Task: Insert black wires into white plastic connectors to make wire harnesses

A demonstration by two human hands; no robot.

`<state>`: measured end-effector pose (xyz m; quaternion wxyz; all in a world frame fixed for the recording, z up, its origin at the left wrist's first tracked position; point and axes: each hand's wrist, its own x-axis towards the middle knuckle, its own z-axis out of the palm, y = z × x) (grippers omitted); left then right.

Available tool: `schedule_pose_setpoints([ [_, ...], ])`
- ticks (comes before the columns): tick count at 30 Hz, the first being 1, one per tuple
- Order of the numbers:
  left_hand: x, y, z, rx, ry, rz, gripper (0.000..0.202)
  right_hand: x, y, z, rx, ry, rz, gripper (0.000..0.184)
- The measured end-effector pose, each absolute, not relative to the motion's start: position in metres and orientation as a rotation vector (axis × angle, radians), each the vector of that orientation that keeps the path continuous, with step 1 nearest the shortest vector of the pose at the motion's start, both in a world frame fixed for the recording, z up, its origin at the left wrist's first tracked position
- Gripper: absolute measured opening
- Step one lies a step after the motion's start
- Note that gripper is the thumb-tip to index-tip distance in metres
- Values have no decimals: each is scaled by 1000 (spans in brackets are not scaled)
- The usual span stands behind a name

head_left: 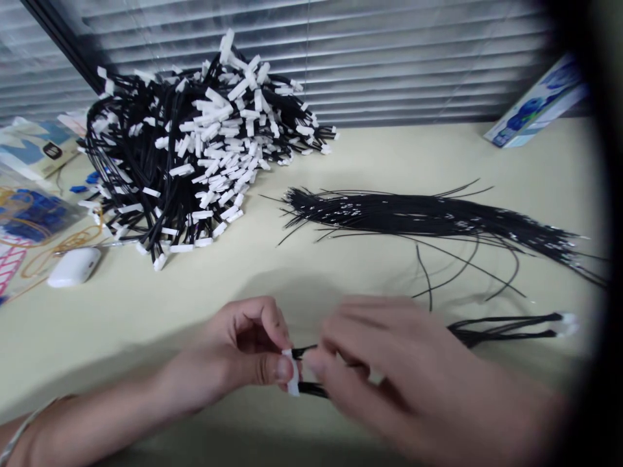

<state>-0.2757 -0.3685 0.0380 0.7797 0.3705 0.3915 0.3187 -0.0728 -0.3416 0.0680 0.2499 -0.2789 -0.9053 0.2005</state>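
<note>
The left hand (pixel 243 353) pinches a white plug (pixel 293 373) — the right hand (pixel 389 370), blurred, closes on black wires (pixel 311 389); next, careful aiming into the plug.

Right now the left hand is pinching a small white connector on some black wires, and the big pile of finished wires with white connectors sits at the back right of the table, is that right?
Not quite. The head view shows the left hand pinching the white connector on the black wires, but the big pile sits at the back left of the table, not the back right.
</note>
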Motion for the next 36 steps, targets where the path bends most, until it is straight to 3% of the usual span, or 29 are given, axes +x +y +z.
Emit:
schedule_pose_setpoints([
  [2, -275, -369, 39, 804, 864, 690, 17, -68, -324, 66, -819, -2429, 462, 34],
  [6, -273, -368, 41, 785, 897, 711, 19, -49, -279, 43, -987, -2483, -182, 21],
  [9, -273, -367, 41, 771, 899, 717, 19, -34, -252, 22, -1115, -2493, -317, 27],
  [18, -273, -367, 42, 754, 915, 705, 19, -25, -241, 17, -1146, -2401, -158, 19],
  [26, -274, -368, 41, 766, 901, 730, 16, -41, -284, 70, -1045, -2057, -54, 7],
  [33, -276, -367, 42, 741, 851, 734, 13, -55, -332, 93, -831, -2496, 409, 15],
  [36, -276, -366, 40, 728, 824, 744, 12, -56, -338, 88, -748, -2519, 379, 18],
])
